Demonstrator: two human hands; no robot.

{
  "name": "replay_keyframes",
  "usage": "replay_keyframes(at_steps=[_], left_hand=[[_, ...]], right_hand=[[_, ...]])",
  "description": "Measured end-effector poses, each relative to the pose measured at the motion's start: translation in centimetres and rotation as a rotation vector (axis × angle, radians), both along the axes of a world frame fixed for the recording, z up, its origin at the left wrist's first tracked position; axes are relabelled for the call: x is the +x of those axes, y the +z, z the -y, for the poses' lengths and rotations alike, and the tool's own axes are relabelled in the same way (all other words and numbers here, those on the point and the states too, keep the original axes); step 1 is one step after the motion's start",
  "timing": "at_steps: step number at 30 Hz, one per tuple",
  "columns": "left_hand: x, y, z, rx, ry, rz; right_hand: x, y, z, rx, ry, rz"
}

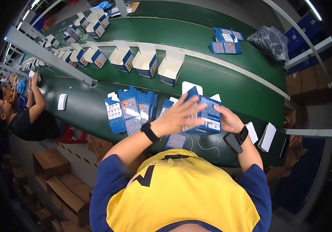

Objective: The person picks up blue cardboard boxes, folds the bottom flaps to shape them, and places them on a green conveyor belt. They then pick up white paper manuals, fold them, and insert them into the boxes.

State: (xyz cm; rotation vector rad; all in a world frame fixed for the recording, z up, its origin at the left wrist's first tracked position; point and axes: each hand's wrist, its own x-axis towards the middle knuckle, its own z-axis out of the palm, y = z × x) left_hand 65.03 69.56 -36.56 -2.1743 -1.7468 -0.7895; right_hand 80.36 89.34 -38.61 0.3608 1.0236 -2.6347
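Observation:
A blue carton [213,110] with white flaps raised at its top is in front of me above the green bench. My right hand [231,120] grips its right side, thumb on the printed face. My left hand [178,115] is over the carton's left part, fingers spread and a little blurred; whether they touch it is hard to see. Left of my hands lie several flat, unfolded blue cartons [130,110] in an overlapping pile. Another flat carton piece [176,141] is on the bench close to my body.
Open blue-and-white boxes [144,63] stand in a row along the conveyor [227,79]. White flat pieces [266,137] lie to my right. Flat blue cartons [226,41] and a black plastic bag [269,41] are farther back. A co-worker [32,112] is at far left; brown cardboard boxes [52,162] stand below.

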Motion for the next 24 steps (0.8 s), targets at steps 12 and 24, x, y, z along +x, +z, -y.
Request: replay_keyframes(at_steps=[12,24], left_hand=[[1.5,-12.9,3.3,-0.600,1.018,0.280],[1.8,-12.5,3.1,-0.484,1.031,0.476]], right_hand=[[-12.3,-13.2,-4.6,1.475,-0.542,-0.051],[0.9,-11.5,7.7,0.683,-0.059,0.348]])
